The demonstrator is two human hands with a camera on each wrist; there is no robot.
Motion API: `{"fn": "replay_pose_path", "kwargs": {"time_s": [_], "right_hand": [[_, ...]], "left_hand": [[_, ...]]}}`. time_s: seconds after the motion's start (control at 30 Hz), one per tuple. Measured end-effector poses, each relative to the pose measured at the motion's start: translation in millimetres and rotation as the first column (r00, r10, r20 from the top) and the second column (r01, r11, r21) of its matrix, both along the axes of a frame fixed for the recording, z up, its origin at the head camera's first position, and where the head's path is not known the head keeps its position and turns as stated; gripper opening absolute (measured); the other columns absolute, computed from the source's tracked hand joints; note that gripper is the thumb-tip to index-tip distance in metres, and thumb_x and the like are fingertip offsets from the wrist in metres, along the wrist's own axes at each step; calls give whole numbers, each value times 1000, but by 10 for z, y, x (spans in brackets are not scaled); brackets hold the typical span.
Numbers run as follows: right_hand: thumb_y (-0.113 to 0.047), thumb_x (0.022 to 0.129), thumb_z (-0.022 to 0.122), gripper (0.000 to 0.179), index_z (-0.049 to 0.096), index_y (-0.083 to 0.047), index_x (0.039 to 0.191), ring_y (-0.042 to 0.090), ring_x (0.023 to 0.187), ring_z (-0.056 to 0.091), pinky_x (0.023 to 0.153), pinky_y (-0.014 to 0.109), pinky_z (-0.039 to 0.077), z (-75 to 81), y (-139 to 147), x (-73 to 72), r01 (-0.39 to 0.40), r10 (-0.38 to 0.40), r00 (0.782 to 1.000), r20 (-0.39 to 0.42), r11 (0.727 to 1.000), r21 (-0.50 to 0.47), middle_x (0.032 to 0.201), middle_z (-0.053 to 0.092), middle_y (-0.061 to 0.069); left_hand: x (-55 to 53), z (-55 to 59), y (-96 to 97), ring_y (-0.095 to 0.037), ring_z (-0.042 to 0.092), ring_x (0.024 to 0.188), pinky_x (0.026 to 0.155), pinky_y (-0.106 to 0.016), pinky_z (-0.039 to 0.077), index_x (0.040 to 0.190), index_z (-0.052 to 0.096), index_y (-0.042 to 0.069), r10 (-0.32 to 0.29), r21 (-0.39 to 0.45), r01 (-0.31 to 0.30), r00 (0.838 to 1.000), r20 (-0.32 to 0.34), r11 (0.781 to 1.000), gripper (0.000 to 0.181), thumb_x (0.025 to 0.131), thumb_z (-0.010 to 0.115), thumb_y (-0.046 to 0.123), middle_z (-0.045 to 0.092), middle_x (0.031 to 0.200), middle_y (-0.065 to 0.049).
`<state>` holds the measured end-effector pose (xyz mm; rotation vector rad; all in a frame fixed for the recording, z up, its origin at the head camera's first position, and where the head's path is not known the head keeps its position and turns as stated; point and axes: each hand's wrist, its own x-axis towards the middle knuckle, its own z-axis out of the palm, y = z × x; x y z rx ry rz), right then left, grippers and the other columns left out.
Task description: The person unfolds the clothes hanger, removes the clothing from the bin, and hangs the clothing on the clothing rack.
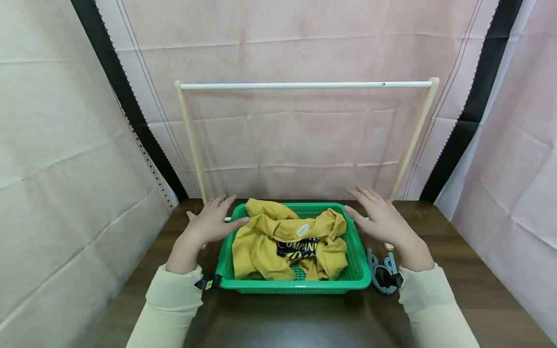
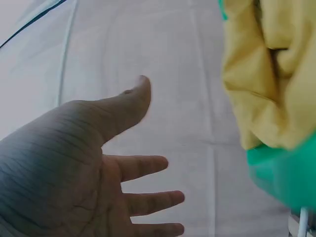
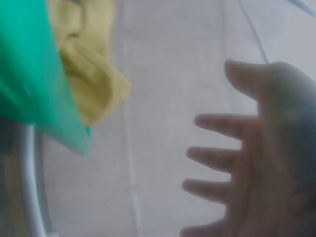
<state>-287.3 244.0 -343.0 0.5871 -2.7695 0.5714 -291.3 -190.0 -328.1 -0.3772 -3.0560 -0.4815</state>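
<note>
A crumpled yellow garment (image 1: 261, 241) with dark printed lettering and a small white label lies in a green plastic basket (image 1: 300, 291). To the basket's left, my left hand (image 1: 211, 223) is held with fingers spread, and its left wrist view shows the palm (image 2: 94, 168) holding nothing. My right hand (image 1: 383, 220) is likewise spread at the basket's right side, apart from the garment. In the right wrist view its fingers (image 3: 212, 159) are straight and nothing is between them.
Behind the basket stands a rack with a white horizontal bar (image 1: 304, 85) on two cream posts (image 1: 409, 145). Blue-grey clips (image 1: 383, 273) lie on the dark wooden table (image 1: 283, 321) near my right wrist. Pale cloth walls (image 1: 65, 169) surround the table.
</note>
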Motion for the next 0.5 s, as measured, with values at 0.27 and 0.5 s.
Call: {"fn": "replay_pose_path", "kwargs": {"time_s": [0.27,0.5], "right_hand": [[-40,106,51,50,53,-7,143,44,133,47,103,64,39,-129,299,73,-15,20,998,54,996,-91,148,47,22],[-40,104,56,38,69,-9,121,24,97,65,82,48,54,-211,594,-13,14,-4,988,156,998,-62,107,71,5]], "left_hand": [[60,-27,44,-48,21,147,100,-84,12,161,23,17,-60,55,59,998,12,997,90,94,49,71,20,163,-23],[120,-83,50,-44,18,149,103,-78,24,161,22,13,-139,113,134,990,39,985,88,96,53,64,17,163,-24]]}}
